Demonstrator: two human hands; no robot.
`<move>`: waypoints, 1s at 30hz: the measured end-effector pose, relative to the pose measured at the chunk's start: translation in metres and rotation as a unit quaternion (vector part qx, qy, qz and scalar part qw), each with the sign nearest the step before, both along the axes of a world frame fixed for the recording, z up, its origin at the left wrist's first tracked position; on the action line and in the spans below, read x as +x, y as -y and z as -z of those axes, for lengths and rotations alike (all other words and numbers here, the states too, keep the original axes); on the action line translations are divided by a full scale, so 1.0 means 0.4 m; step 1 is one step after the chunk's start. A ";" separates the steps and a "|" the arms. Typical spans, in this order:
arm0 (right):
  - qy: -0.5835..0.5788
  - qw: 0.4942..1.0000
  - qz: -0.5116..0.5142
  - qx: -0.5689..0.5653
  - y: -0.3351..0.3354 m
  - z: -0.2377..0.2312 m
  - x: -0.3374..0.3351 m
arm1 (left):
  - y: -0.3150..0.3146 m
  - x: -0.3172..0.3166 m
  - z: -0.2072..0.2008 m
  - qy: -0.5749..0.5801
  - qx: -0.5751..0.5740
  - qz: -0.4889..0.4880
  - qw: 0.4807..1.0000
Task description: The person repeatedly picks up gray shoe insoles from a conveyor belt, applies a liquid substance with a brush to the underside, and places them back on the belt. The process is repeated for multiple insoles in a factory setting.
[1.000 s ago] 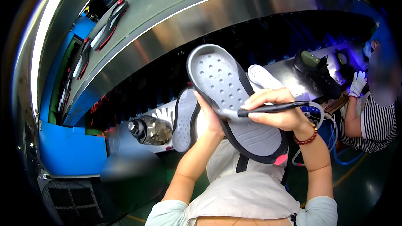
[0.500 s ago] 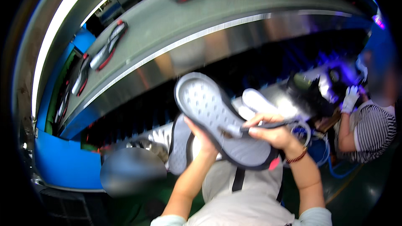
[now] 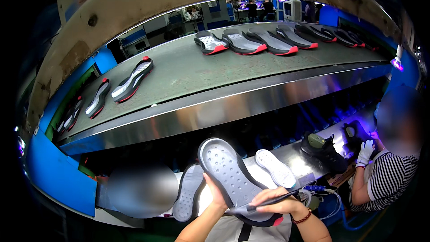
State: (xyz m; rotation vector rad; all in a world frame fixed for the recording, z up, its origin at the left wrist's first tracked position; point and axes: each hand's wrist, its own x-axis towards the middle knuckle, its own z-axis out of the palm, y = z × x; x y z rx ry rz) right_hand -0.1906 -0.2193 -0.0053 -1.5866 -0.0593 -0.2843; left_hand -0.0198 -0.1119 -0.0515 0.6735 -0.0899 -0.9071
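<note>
A grey shoe sole (image 3: 227, 170) with a black rim and red toe tip is held up at a tilt, dimpled inner face toward me. My left hand (image 3: 216, 192) grips its left edge, with the thumb along the rim. In my right hand (image 3: 280, 202) is a slim black-handled brush (image 3: 288, 194), its pale tip at the forefoot near the left edge of the sole. A second grey sole (image 3: 188, 192) stands just left of my left hand. Beyond the right hand lies a white sole-shaped piece (image 3: 274, 168) on the metal bench.
A conveyor belt (image 3: 179, 78) carrying several black, grey and red soles (image 3: 271, 40) runs across ahead, behind a metal edge. At left is a blurred round shape (image 3: 141, 192). Black shoes (image 3: 324, 152) and a co-worker's gloved hand (image 3: 366, 152) are at right, near hoses (image 3: 331, 192).
The view has tilted up, so the belt, sole and hands sit lower in it. The brush tip has shifted from mid-forefoot toward the left edge of the sole.
</note>
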 end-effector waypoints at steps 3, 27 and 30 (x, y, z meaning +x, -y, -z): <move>0.070 0.989 0.026 0.128 -0.001 -0.005 0.000 | -0.007 0.003 -0.003 0.068 -0.014 0.004 0.998; 0.018 0.982 0.165 -0.091 0.017 -0.040 -0.041 | 0.011 0.072 -0.162 0.143 -0.152 0.017 0.978; 0.079 0.984 0.048 -0.153 0.016 -0.043 -0.048 | 0.004 0.084 -0.173 0.176 -0.198 0.044 0.963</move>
